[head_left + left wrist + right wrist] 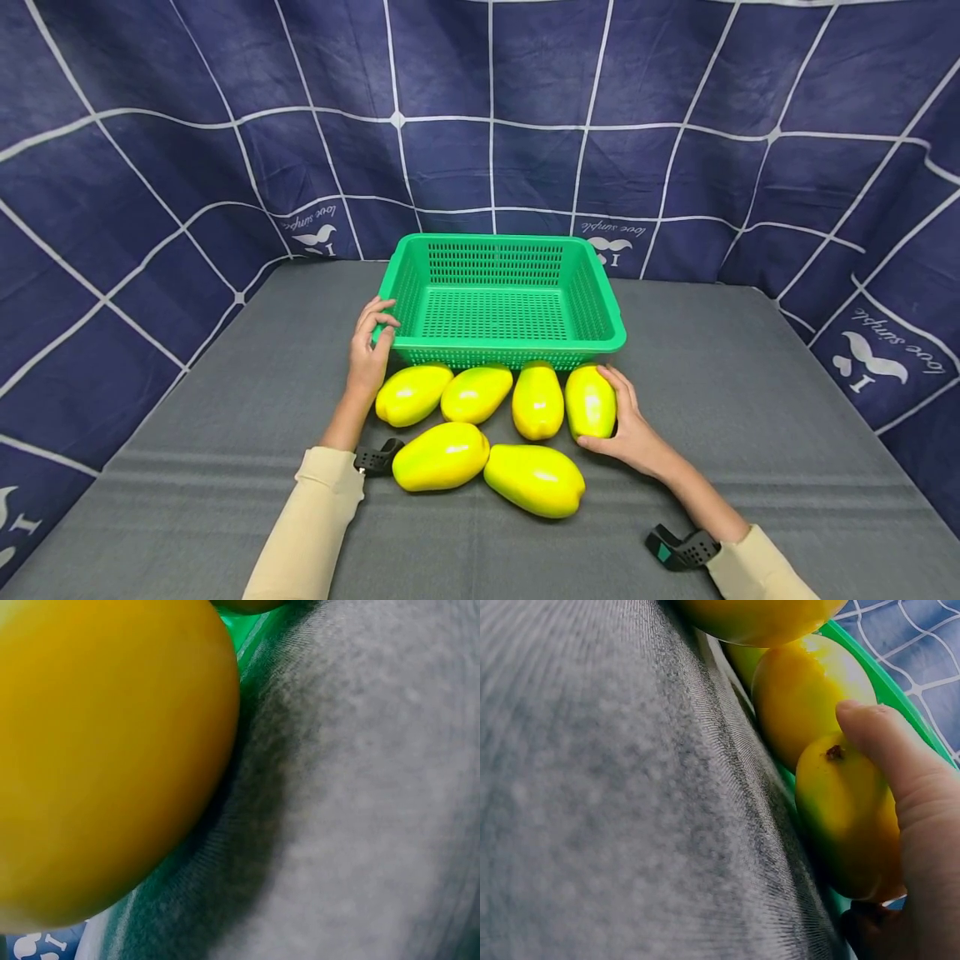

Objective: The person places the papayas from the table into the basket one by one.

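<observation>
Several yellow-green papayas lie on the grey cloth in front of a green plastic basket. My right hand grips the rightmost papaya, thumb at its near end and fingers around its far right side. In the right wrist view the thumb lies over that papaya, beside its dark stem scar. At the basket's left rim, my left hand holds the edge with bent fingers. A large papaya fills much of the left wrist view, where the left hand is hidden.
Three more papayas stand in the row by the basket, among them the leftmost papaya. Nearer lie two others, a left papaya and a right papaya. Behind the basket hangs a blue curtain with white lines.
</observation>
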The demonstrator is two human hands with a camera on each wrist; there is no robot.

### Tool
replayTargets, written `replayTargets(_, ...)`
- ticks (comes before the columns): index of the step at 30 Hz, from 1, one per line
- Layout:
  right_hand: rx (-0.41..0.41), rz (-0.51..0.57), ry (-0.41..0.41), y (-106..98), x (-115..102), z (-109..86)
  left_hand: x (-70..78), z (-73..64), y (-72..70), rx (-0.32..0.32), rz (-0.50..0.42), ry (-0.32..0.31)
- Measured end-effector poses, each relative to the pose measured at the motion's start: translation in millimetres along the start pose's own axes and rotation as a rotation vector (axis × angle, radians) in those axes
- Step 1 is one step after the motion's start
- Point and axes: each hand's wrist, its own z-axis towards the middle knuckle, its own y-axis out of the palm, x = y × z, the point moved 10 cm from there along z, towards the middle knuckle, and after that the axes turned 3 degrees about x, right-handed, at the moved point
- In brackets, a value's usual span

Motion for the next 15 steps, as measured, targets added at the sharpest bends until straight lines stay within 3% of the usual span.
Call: replayTargets(15, 0.045, 0.003, -0.038, -6, -11, -1.1, -0.2, -0.5, -0.3, 0.002, -0.021, -0.005)
